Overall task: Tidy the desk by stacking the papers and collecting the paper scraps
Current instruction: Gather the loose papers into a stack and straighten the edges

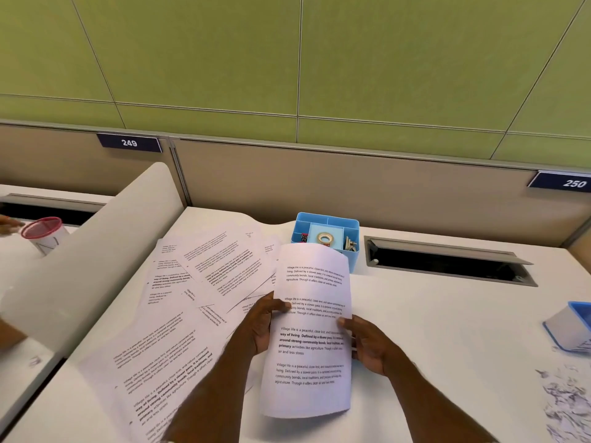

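I hold a printed sheet of paper (311, 356) upright above the white desk (431, 330), a little right of centre. My left hand (263, 324) grips its left edge and my right hand (367, 343) grips its right edge. Several more printed papers (198, 282) lie scattered and overlapping across the left half of the desk. A heap of small paper scraps (566, 398) sits at the desk's right edge.
A blue organiser box (326, 238) with a tape roll stands behind the held sheet. A cable slot (447, 263) is cut into the desk at the back right. A blue-rimmed container (572, 327) sits far right. A curved white divider (96, 257) bounds the left; a red-rimmed cup (44, 235) stands beyond it.
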Demonstrator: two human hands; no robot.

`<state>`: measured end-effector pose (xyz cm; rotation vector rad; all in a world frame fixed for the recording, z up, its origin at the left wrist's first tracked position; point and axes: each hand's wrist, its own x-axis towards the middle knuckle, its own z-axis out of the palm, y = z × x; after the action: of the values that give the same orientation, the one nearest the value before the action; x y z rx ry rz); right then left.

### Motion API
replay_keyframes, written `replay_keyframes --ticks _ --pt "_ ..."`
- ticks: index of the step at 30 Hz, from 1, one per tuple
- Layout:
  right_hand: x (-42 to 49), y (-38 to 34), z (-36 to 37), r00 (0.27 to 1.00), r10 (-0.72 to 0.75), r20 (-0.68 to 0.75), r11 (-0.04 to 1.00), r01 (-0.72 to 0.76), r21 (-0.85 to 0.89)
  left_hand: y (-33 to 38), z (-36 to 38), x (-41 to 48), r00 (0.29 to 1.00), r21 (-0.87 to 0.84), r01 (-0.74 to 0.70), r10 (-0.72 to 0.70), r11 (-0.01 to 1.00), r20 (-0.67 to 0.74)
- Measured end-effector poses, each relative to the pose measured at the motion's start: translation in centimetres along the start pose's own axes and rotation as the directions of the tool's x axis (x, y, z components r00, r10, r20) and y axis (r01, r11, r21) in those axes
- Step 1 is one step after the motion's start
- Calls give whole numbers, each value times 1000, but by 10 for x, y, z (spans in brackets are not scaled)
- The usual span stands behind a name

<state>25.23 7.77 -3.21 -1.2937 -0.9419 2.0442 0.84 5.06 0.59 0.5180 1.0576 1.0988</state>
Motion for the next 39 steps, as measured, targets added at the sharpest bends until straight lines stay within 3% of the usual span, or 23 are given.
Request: replay_keyframes --ticks 6,14,21,24,33,35,39 --pt "5 -4 -2 993 -68 99 993 57 107 5 -7 -1 993 -12 -91 90 996 -70" --pt "12 -6 14 996 -84 -11 996 84 2 1 -33 -3 962 202 -83 132 976 -239" --pt "21 -13 38 977 -190 -93 979 181 -91 5 -49 -16 976 55 -86 95 995 -198" --pt "27 -18 48 978 -192 -79 978 184 -100 6 -60 -22 988 26 -66 69 997 -140" --pt "54 -24 89 985 -167 32 984 169 -58 20 -99 -29 972 -43 -97 86 994 -217" --pt "59 -27 98 987 -159 0 987 159 -28 26 -109 -30 968 -87 -112 89 990 -233" --pt "75 -36 110 985 -105 -136 984 83 -155 38 -128 -29 953 -152 -162 114 975 -282"
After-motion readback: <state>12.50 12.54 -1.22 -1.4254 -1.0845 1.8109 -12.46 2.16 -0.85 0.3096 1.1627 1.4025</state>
